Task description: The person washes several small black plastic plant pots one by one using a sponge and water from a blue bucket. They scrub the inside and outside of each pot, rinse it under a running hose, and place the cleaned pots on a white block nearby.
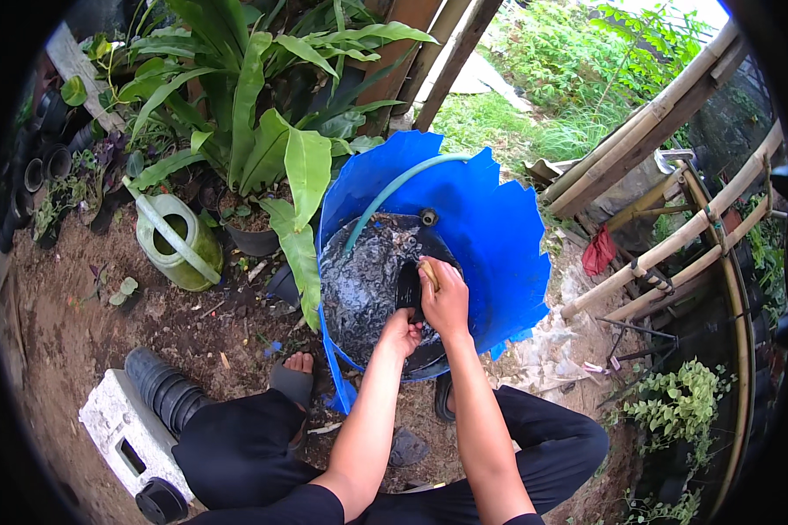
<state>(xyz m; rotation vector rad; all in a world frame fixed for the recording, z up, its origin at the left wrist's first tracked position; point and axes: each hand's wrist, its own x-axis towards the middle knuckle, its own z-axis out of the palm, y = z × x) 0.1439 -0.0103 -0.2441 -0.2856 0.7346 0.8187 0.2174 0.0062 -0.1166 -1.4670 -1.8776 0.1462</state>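
Note:
Both my hands are inside a blue plastic drum (499, 236) with a jagged cut rim, over dark, rippling water (359, 289). My left hand (400, 332) is closed on the near edge of a black plant pot (408, 287), which is tilted above the water. Against the pot's far side, my right hand (446, 299) grips a tan, wooden-looking handle (428, 273). What the handle ends in is hidden inside or behind the pot. A green hose (394, 192) runs over the drum's far rim and down into the water.
Left of my knee, stacked black pots (162, 389) lie beside a white block (131, 437), with another black pot (161, 501) nearby. A green watering can (179, 241) and a large leafy plant (249, 131) stand further off. Bamboo rails (674, 254) slant along the right.

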